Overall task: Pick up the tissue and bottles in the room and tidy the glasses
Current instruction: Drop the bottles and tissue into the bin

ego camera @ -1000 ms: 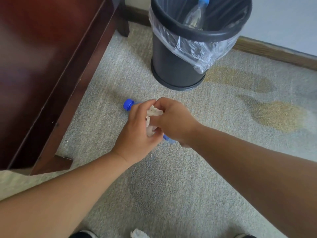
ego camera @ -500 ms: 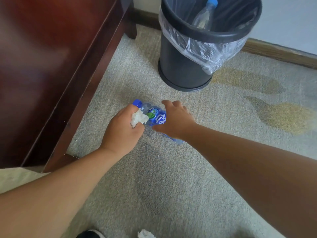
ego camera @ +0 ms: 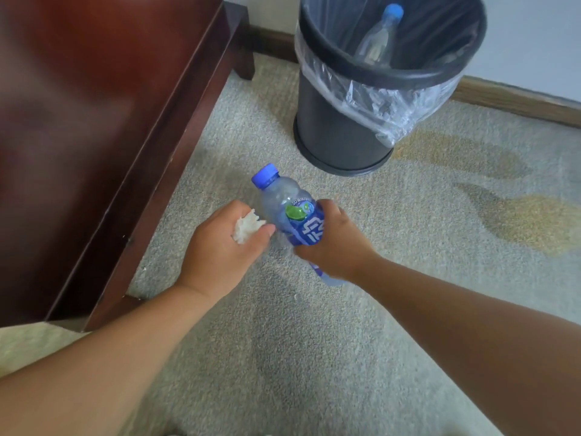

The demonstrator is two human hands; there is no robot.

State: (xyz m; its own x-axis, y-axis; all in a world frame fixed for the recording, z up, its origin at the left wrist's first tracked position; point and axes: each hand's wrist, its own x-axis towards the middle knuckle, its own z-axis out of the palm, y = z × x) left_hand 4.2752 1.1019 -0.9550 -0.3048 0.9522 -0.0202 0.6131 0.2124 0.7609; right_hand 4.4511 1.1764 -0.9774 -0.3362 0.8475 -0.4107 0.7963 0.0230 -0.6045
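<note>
The left hand point(ego camera: 220, 250) is balled round a crumpled white tissue point(ego camera: 246, 228), which leaves the right hand point(ego camera: 334, 247) free to work alone. That hand wraps the blue label of a blue-capped plastic water bottle point(ego camera: 290, 209), cap tilted up towards the lined black waste bin point(ego camera: 327, 133) just ahead. The bin is likely its destination, and another bottle point(ego camera: 379, 42) already stands inside. Half a second ago the bottle lay flat on the carpet point(ego camera: 314, 341) under the right fingers; now it is lifted clear.

Stained carpet floor point(ego camera: 314, 357).
A black bin point(ego camera: 339, 130) stood beyond the right hand point(ego camera: 333, 243), wooden furniture point(ego camera: 141, 171) beside the left hand point(ego camera: 220, 250).
</note>
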